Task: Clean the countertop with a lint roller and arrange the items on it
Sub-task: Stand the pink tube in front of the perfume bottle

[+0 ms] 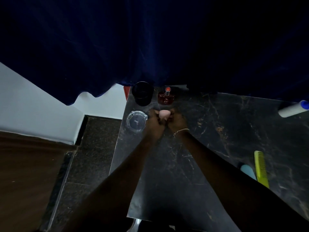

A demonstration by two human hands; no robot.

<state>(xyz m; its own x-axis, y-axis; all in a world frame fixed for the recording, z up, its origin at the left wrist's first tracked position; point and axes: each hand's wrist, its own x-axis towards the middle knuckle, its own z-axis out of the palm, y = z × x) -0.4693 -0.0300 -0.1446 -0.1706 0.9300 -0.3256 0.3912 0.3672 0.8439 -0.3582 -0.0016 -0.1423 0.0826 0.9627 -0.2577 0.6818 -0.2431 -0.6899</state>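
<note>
Left hand [154, 120] & right hand [177, 120] share a narrow grip pinching the pink sponge [164, 114] low at the table [209, 131] corner, prob. to group it w/ perfume bottle [166, 97], black cup [142, 94] & glass ashtray [136, 121]; lint roller [293, 108] lies far right.

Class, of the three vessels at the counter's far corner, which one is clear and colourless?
The ashtray, low and wide, beside the left hand, which grips the sponge. The cup behind it is black; the perfume bottle is dark red.
</note>
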